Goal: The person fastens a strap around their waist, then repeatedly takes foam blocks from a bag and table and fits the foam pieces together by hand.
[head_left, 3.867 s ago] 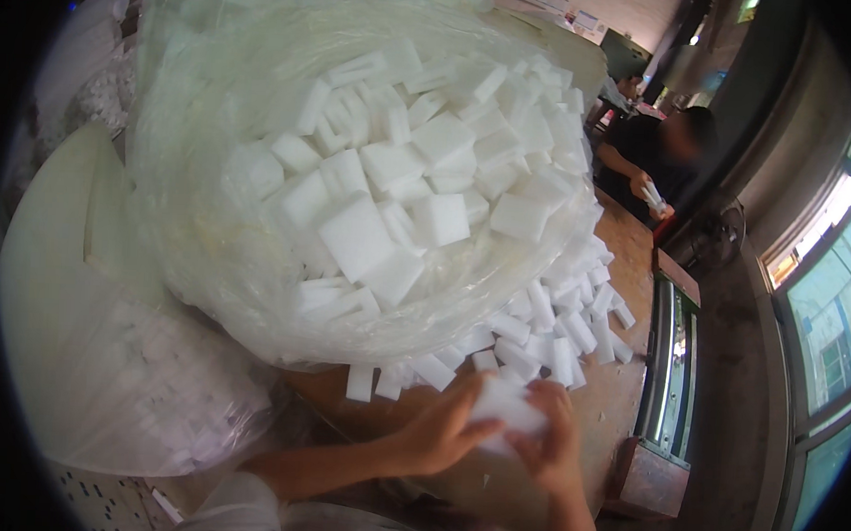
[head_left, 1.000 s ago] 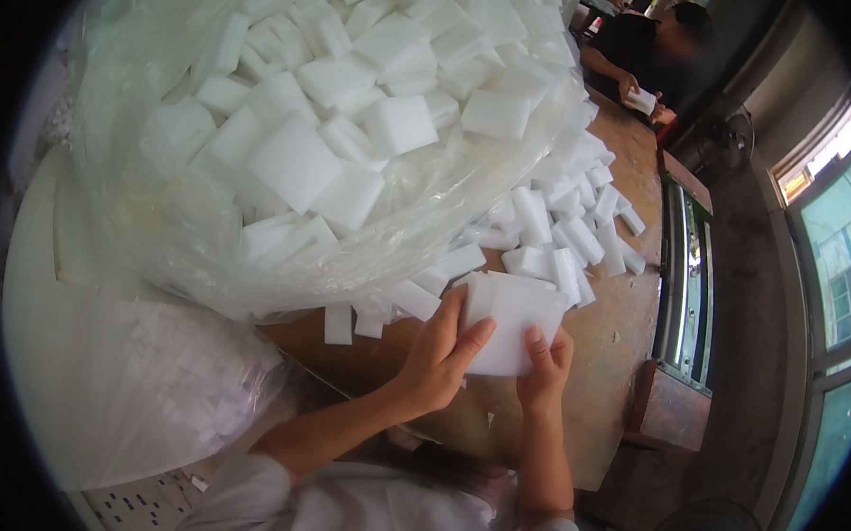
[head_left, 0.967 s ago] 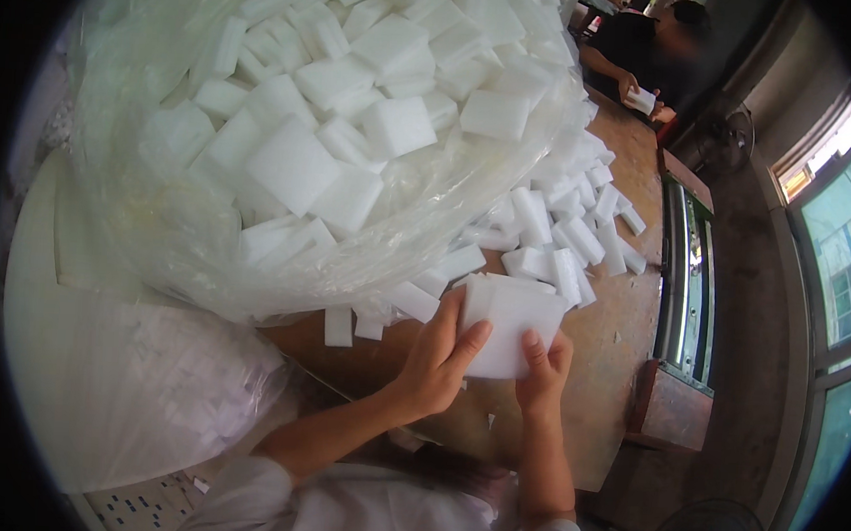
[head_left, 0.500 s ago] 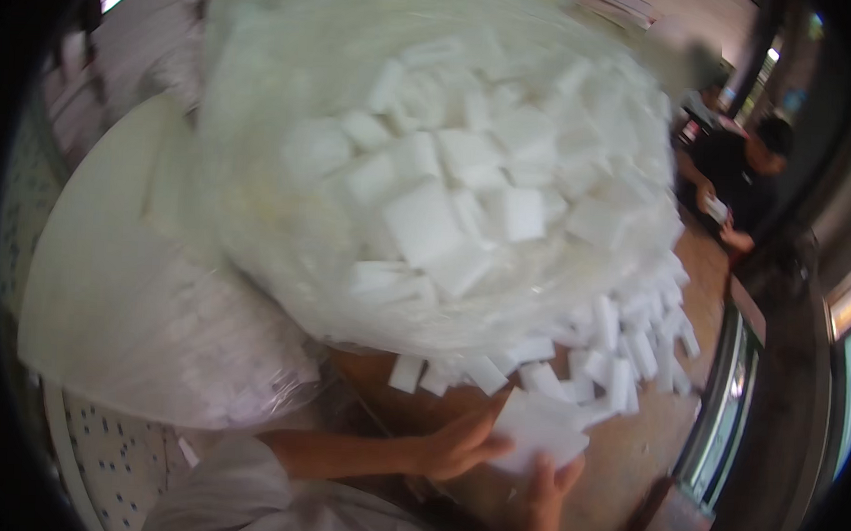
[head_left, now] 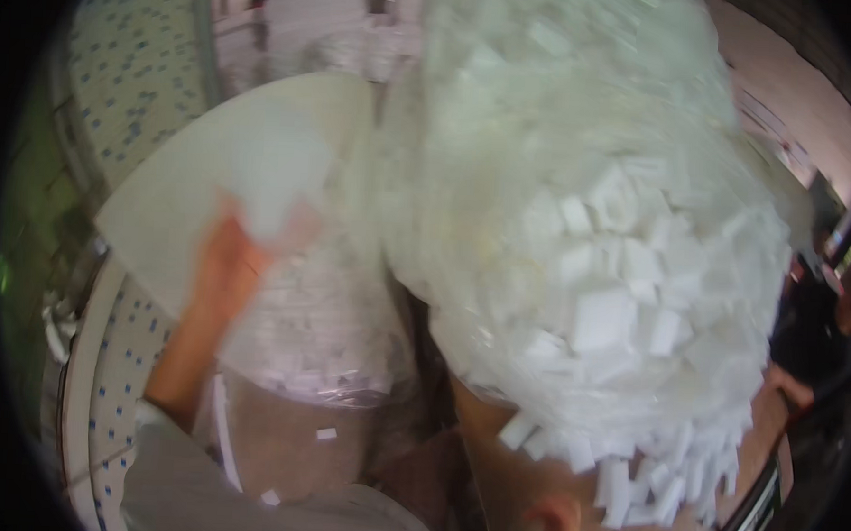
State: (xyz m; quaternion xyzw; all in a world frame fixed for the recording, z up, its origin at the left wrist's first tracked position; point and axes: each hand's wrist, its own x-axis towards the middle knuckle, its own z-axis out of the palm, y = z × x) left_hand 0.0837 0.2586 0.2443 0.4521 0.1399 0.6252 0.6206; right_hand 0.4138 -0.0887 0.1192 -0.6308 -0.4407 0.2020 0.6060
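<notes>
My left hand [head_left: 231, 262] is raised at the left, smeared by motion, its fingers closed on a white foam piece [head_left: 278, 169]. Below and around it spreads the wide mouth of a translucent plastic bag [head_left: 153, 197], which has many white pieces [head_left: 323, 323] inside. Only part of my right hand [head_left: 554, 525] shows, low on the brown table near the front edge; its fingers are mostly cut off by the frame. Just beyond it lie loose white foam blocks [head_left: 639, 484].
A large clear plastic bag [head_left: 494, 212] heaped with white foam blocks [head_left: 605, 321] fills the right side, on the brown table [head_left: 503, 449]. A co-worker in dark clothes [head_left: 807, 325] is at the far right. Speckled flooring [head_left: 139, 73] runs along the left.
The view has swung left. My left hand has carried the white foam piece from the table to above the left bag. My right hand no longer touches the piece.
</notes>
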